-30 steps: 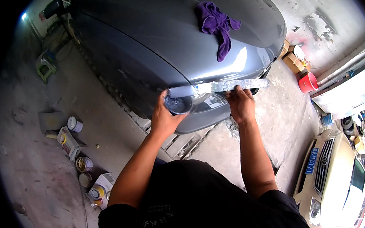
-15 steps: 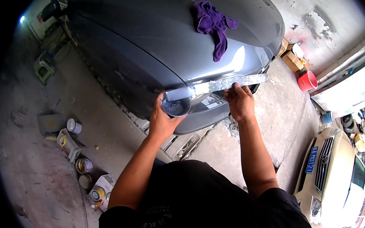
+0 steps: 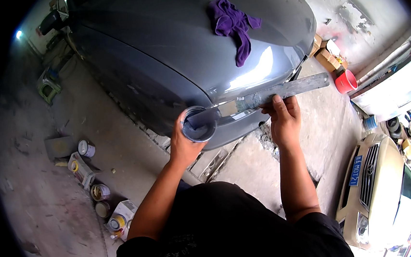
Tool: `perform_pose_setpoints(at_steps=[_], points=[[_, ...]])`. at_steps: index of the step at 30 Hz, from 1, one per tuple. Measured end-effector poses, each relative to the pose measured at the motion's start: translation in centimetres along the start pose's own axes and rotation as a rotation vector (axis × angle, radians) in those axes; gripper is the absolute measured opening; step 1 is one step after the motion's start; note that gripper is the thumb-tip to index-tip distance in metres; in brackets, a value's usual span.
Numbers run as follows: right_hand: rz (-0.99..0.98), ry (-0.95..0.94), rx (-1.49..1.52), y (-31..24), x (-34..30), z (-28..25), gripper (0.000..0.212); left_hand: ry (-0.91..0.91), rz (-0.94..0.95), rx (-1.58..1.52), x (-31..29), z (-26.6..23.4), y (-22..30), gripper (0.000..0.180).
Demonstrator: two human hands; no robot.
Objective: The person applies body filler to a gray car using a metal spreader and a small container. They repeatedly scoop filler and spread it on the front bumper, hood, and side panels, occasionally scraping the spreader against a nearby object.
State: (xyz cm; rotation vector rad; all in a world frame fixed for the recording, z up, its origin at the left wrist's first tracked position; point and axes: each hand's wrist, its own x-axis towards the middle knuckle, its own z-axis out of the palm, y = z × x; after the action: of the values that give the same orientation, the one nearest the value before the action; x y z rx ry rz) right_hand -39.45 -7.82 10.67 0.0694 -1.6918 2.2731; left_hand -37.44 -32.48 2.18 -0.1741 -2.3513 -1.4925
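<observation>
My left hand (image 3: 184, 147) is wrapped round a clear cup (image 3: 205, 134) with grey paint inside. Between the fingers and thumb of my right hand (image 3: 283, 117) is a long flat metal stirring stick (image 3: 303, 86), coated with dried grey paint. Its left end, wet with paint, dips into the cup, while the other end points out to the right. Both hands are held in front of the dark grey car (image 3: 149, 60). Further back, a crumpled purple cloth (image 3: 231, 22) lies on its hood.
Several paint cans (image 3: 100, 192) and boxes (image 3: 125, 209) stand on the floor at the left, near a green stool (image 3: 49, 87). At the right are a red bucket (image 3: 346, 82), cardboard boxes (image 3: 326, 60) and a beige car (image 3: 381, 187).
My right hand has moved a little to the right. The stick has turned, its far end rising and its dipping end going lower into the cup.
</observation>
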Motion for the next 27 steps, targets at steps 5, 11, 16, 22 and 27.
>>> perform_pose_setpoints(at_steps=[5, 11, 16, 22, 27], points=[[0.031, 0.058, 0.004, -0.6, -0.7, 0.3, 0.019, -0.007, 0.084, -0.048, -0.8, -0.4, -0.3, 0.091], [0.304, 0.169, 0.207, 1.4, -0.6, -2.2, 0.010, -0.022, 0.071, 0.003, -1.4, -1.4, 1.0, 0.094], [0.366, 0.178, 0.297, 2.1, -0.9, -2.1, 0.007, -0.019, 0.072, 0.003, -1.8, -1.8, 0.9, 0.095], [0.232, 0.129, 0.176, 0.6, -1.6, -0.9, 0.013, -0.037, 0.060, -0.011, -1.8, -2.1, 0.9, 0.094], [-0.077, -0.113, -0.253, -1.9, -2.8, 2.8, 0.019, -0.085, 0.110, 0.005, -1.2, -1.4, -1.1, 0.097]])
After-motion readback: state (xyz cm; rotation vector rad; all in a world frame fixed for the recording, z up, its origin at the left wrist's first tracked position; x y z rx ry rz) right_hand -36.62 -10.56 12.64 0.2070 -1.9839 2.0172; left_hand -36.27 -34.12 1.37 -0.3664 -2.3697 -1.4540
